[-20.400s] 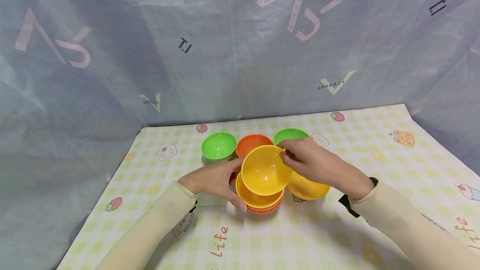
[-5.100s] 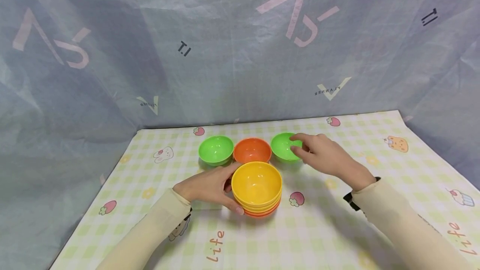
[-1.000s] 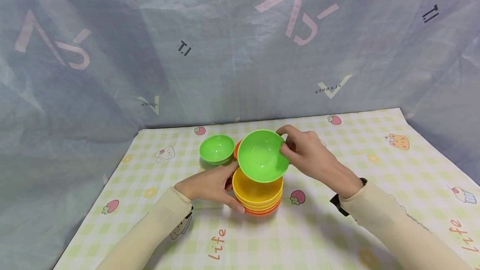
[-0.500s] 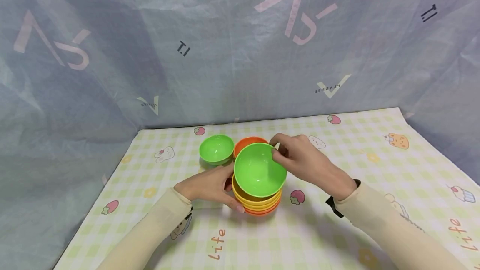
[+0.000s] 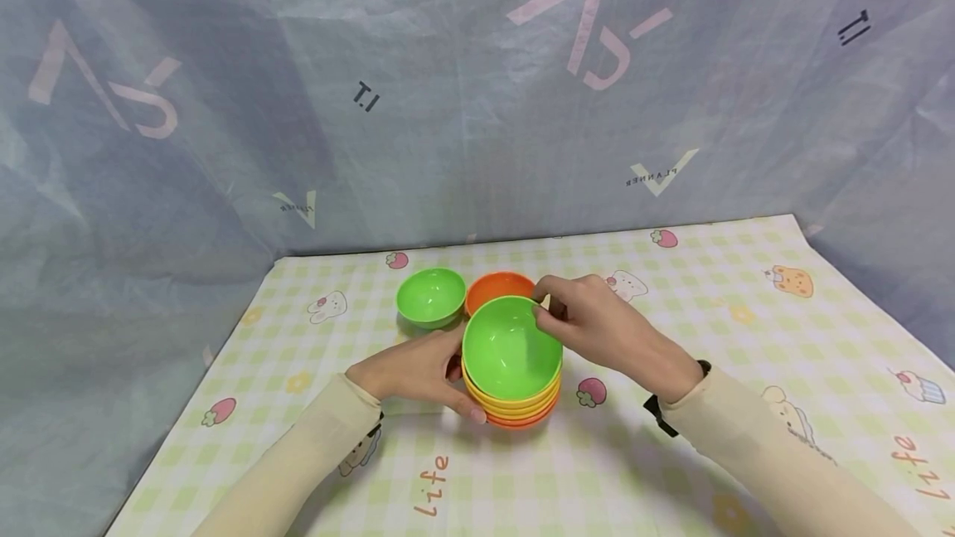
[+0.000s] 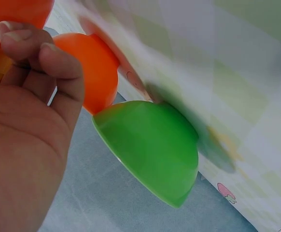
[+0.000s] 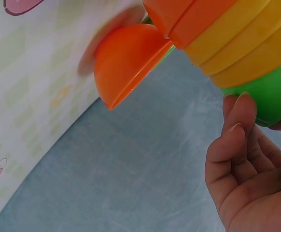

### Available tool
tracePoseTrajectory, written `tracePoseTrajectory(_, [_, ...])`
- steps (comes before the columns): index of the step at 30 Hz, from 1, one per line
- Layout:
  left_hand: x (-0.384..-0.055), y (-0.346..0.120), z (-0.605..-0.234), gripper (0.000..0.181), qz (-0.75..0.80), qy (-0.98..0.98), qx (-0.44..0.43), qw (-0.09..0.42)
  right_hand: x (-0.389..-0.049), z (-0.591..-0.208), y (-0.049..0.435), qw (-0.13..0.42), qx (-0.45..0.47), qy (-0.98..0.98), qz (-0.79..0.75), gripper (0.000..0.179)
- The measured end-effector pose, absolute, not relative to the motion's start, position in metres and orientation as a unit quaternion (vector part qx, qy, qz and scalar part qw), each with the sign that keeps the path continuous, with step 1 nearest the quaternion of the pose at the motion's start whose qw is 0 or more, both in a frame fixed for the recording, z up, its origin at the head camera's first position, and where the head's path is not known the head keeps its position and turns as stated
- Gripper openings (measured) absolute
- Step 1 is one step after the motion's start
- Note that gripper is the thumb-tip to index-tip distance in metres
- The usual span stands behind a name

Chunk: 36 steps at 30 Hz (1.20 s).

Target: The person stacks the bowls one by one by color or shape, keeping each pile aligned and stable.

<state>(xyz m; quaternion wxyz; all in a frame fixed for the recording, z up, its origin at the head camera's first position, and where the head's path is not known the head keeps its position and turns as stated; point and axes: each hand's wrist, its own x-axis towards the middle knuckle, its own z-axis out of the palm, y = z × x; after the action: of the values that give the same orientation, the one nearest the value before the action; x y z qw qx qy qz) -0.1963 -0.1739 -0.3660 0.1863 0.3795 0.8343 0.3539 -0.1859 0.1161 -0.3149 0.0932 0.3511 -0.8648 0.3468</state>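
Note:
In the head view, my right hand pinches the far right rim of a green bowl, which sits in the top of a stack. Below it, yellow bowls and orange bowls are nested together. My left hand holds the left side of this stack, thumb at the front and fingers behind. The right wrist view shows the right hand's fingers at the green bowl's rim, with the layered stack walls beside them. The left fingers curl by the stack in the left wrist view.
Behind the stack stands a single orange bowl, partly covered by it. Another green bowl stands to its left. A checked tablecloth covers the table, and a grey-blue cloth backdrop hangs behind.
Earlier, yellow bowls went onto the stack. Then my right hand took the back right green bowl and lowered it onto the stack's top. My left hand has stayed at the stack's side.

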Motion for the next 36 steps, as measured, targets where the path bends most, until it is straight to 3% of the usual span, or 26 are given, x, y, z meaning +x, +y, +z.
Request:
tracePoseTrajectory(18, [-0.1953,-0.1737,-0.3668,0.097,0.352,0.836,0.374,0.191,-0.1910,-0.3175,0.1170,0.076,0.337,-0.894,0.285,0.013])
tracePoseTrajectory(28, [-0.1972,-0.1739,-0.3676,0.095,0.358,0.830,0.383,0.191,-0.1949,-0.3198,0.1143,0.033,0.357,-0.890,0.283,0.039])
tracePoseTrajectory(30, [-0.1975,-0.1740,-0.3675,0.095,0.357,0.829,0.387,0.189,-0.1951,-0.3199,0.1140,0.020,0.356,-0.890,0.284,0.037])
tracePoseTrajectory(34, [-0.1975,-0.1739,-0.3668,0.094,0.358,0.827,0.390,0.190,-0.1945,-0.3198,0.1135,0.000,0.346,-0.892,0.290,0.013])
tracePoseTrajectory(36, [-0.1974,-0.1740,-0.3670,0.094,0.359,0.826,0.390,0.191,-0.1938,-0.3196,0.1131,-0.002,0.343,-0.892,0.294,0.020])
